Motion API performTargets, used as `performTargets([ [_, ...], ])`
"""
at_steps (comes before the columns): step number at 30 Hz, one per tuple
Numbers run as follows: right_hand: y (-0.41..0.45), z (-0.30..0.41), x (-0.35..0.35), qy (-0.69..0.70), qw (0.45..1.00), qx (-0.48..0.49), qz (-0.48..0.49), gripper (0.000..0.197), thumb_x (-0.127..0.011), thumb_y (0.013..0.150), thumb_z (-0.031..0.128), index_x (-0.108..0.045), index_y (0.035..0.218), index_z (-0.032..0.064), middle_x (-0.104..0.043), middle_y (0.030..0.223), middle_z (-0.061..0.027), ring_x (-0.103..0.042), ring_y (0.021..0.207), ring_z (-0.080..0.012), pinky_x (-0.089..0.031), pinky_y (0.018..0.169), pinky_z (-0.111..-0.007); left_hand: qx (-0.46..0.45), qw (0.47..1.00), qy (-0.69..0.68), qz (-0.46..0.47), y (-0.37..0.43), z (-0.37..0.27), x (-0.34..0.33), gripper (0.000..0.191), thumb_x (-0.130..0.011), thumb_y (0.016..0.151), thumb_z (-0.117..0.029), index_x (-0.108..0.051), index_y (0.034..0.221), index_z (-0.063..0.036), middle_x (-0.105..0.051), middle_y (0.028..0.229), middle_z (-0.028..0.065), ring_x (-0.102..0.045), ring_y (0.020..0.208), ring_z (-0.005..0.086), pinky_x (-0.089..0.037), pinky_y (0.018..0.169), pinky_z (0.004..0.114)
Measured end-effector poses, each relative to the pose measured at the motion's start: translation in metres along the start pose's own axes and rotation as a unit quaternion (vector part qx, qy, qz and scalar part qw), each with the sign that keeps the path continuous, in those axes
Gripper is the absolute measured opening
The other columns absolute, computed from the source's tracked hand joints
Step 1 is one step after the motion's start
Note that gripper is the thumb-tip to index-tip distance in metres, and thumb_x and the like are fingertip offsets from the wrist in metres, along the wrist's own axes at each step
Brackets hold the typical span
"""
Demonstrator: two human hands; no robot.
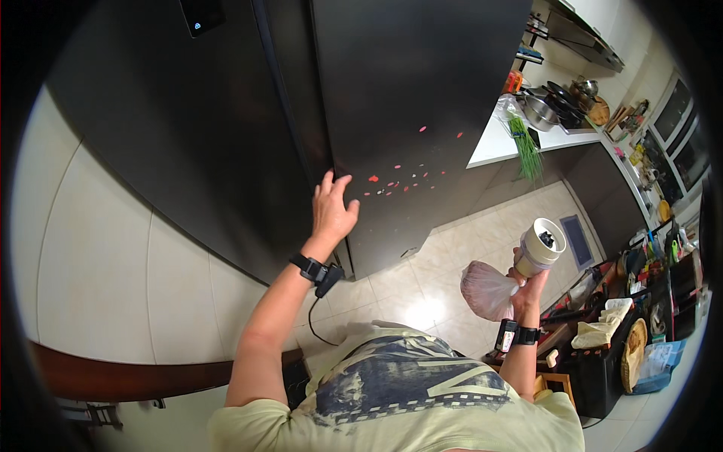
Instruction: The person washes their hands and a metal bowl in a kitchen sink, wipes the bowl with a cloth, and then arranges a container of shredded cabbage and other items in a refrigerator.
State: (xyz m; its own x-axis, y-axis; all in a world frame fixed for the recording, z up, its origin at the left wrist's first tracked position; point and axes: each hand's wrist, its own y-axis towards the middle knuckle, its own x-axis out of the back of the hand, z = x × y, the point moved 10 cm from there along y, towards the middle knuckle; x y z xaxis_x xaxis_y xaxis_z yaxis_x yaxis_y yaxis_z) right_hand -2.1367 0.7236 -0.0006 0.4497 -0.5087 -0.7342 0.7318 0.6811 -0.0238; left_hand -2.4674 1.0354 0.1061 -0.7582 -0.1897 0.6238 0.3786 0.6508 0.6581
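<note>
Before me stands a dark grey refrigerator (pixel 186 141) with side-by-side doors. My left hand (pixel 333 212) is at the edge of its right door (pixel 384 101), fingers apart and fingertips by the gap between the doors. Whether the fingertips hook behind that edge is hard to see. In my right hand (pixel 530 291), out over the floor, is a whitish cylindrical container (pixel 536 257), tilted, with a black piece inside its round end. The same hand grips the gathered neck of a clear plastic bag (pixel 487 291), which hangs to the left with pinkish contents.
Small red and pink stickers dot the right door. Beyond it, a white countertop (pixel 497 141) holds green stalks (pixel 525 147), a steel bowl (pixel 540 113) and pans. At right, a crowded rack and a black bin-like box (pixel 593 373) stand near my right arm. A cable (pixel 313 322) runs from my left wristband.
</note>
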Motion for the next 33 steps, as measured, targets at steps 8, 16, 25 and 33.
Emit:
performTargets([
  [8,-0.002,-0.001,0.013,-0.002,0.999,0.031,-0.042,0.053,-0.031,0.097,0.050,-0.057,0.113,0.0063,-0.066,0.091,-0.0132,-0.032,0.036,-0.0089,-0.029,0.035,-0.022,-0.293,0.862,0.405,0.085,0.050,0.023,0.004,0.006,-0.059,0.071,-0.004,-0.064,0.072,-0.0056,-0.057,0.076,0.0082,-0.056,0.090,0.0238,-0.031,0.111,0.042],
  [16,0.011,-0.006,0.043,-0.018,0.998,0.025,-0.047,0.059,-0.028,0.098,0.054,-0.058,0.112,0.0054,-0.066,0.090,-0.0124,-0.040,0.042,-0.0104,-0.030,0.036,-0.021,-0.284,0.793,0.533,0.082,0.068,0.068,-0.040,0.016,-0.058,0.075,-0.013,-0.073,0.070,-0.0104,-0.066,0.077,0.0042,-0.055,0.093,0.0217,-0.035,0.097,0.039],
  [25,0.018,-0.006,0.045,0.007,1.000,0.000,-0.009,0.058,-0.027,0.098,0.051,-0.057,0.110,0.0030,-0.066,0.088,-0.0126,-0.033,0.037,-0.0080,-0.030,0.035,-0.021,-0.265,0.840,0.453,0.136,-0.010,0.034,-0.007,0.011,-0.071,0.063,-0.011,-0.065,0.071,-0.0072,-0.057,0.083,0.0071,-0.052,0.096,0.0228,-0.032,0.099,0.037],
  [33,0.030,-0.014,0.058,-0.016,1.000,-0.018,-0.015,0.062,-0.027,0.097,0.057,-0.057,0.114,0.0057,-0.066,0.092,-0.0140,-0.037,0.042,-0.0099,-0.029,0.035,-0.021,-0.238,0.852,0.447,0.131,-0.109,-0.009,0.064,0.005,-0.058,0.071,-0.008,-0.058,0.076,-0.0092,-0.051,0.082,0.0046,-0.053,0.093,0.0198,-0.031,0.107,0.036],
])
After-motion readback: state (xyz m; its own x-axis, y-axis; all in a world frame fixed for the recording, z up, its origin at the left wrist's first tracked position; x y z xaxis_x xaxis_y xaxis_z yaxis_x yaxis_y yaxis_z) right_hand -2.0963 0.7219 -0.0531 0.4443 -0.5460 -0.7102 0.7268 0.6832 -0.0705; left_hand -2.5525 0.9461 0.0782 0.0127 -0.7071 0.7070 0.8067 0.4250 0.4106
